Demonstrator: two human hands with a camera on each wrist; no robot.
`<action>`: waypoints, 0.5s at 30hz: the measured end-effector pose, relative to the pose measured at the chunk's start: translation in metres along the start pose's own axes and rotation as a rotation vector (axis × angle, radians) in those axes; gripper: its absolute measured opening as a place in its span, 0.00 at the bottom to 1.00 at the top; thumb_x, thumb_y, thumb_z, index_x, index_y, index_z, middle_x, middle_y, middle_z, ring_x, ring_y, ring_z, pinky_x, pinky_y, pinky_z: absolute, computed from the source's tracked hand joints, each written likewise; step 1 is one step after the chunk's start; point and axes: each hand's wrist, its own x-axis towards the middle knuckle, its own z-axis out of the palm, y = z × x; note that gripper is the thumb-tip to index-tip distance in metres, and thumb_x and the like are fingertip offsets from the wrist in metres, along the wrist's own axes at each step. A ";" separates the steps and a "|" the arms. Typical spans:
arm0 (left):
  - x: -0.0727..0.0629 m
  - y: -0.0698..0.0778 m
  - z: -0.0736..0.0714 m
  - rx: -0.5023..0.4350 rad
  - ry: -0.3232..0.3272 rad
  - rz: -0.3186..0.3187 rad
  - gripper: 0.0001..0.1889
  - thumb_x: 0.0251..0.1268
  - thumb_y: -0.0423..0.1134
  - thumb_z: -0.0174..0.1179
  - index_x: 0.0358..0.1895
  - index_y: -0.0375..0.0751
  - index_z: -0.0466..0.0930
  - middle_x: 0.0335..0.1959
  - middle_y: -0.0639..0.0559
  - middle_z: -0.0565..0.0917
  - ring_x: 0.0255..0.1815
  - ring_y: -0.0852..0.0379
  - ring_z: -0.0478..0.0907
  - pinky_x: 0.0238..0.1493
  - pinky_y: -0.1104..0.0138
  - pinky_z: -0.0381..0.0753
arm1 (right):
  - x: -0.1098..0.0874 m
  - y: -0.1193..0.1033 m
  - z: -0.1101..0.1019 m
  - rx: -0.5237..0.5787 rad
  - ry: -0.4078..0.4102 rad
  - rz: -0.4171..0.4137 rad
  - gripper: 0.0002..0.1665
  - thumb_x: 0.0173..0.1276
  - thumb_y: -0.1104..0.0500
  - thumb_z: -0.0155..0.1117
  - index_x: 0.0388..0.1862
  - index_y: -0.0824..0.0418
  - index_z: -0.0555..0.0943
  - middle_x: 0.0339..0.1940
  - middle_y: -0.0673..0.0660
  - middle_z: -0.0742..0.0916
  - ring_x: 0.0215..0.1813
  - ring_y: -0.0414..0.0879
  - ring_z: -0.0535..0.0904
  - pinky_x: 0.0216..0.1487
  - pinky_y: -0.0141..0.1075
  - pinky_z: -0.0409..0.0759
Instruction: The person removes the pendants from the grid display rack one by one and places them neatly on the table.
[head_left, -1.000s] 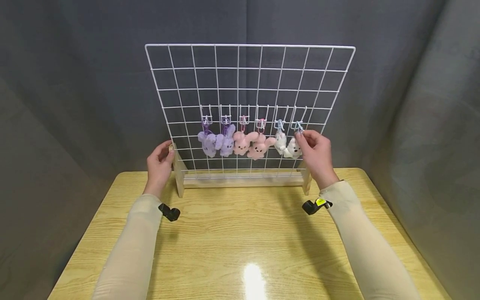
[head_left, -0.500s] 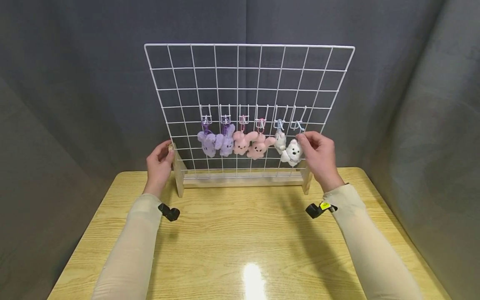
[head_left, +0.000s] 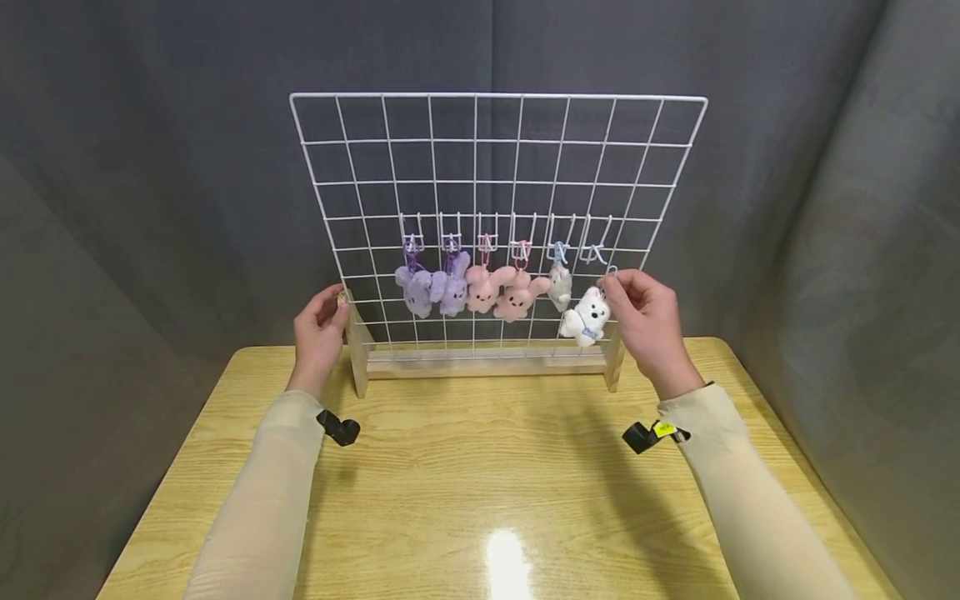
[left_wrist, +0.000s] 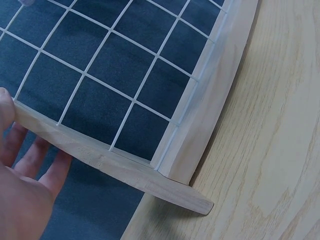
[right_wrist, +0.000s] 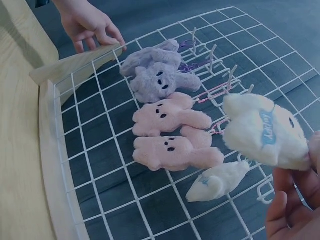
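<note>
My right hand (head_left: 648, 325) pinches a white plush keychain (head_left: 587, 318) near its head, in front of the white wire grid (head_left: 480, 96). This plush has a blue bow with lettering (right_wrist: 268, 129) and hangs tilted, below a bare hook (head_left: 596, 252). At the left side, my left hand (head_left: 318, 333) holds the wooden upright (left_wrist: 100, 159) of the grid's stand, thumb on one side and fingers on the other. Still on hooks are a second white plush (right_wrist: 217, 181), two pink plush keychains (right_wrist: 175, 152) and two purple ones (head_left: 453, 292).
A wooden crossbar (head_left: 487, 367) joins the stand's feet on the wood-grain table (head_left: 450, 467). Dark grey cloth (head_left: 187, 167) hangs behind and at the sides. Each wrist carries a small black camera (head_left: 341, 429).
The white plush keychain came off the rightmost hook. My right hand drew it down and slightly right, toward me. The left hand kept its place on the upright.
</note>
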 end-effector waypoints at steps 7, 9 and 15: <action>0.001 -0.003 -0.002 -0.006 -0.006 -0.007 0.21 0.82 0.37 0.57 0.73 0.47 0.77 0.66 0.40 0.80 0.54 0.60 0.79 0.45 0.73 0.78 | -0.018 0.016 -0.005 -0.020 -0.087 0.083 0.18 0.83 0.56 0.60 0.47 0.73 0.82 0.33 0.45 0.84 0.35 0.39 0.75 0.34 0.28 0.75; 0.002 -0.003 -0.002 -0.006 -0.006 -0.005 0.20 0.82 0.36 0.57 0.72 0.47 0.77 0.66 0.40 0.80 0.54 0.60 0.79 0.45 0.73 0.78 | -0.023 0.025 -0.006 -0.026 -0.113 0.101 0.18 0.83 0.56 0.60 0.46 0.72 0.82 0.30 0.47 0.83 0.33 0.39 0.75 0.32 0.29 0.75; 0.001 -0.003 0.000 -0.008 -0.009 -0.005 0.20 0.82 0.36 0.57 0.72 0.46 0.77 0.66 0.40 0.80 0.53 0.60 0.79 0.45 0.72 0.79 | -0.038 0.051 -0.010 -0.094 -0.197 0.139 0.17 0.83 0.56 0.59 0.48 0.71 0.84 0.31 0.52 0.84 0.31 0.39 0.75 0.32 0.30 0.76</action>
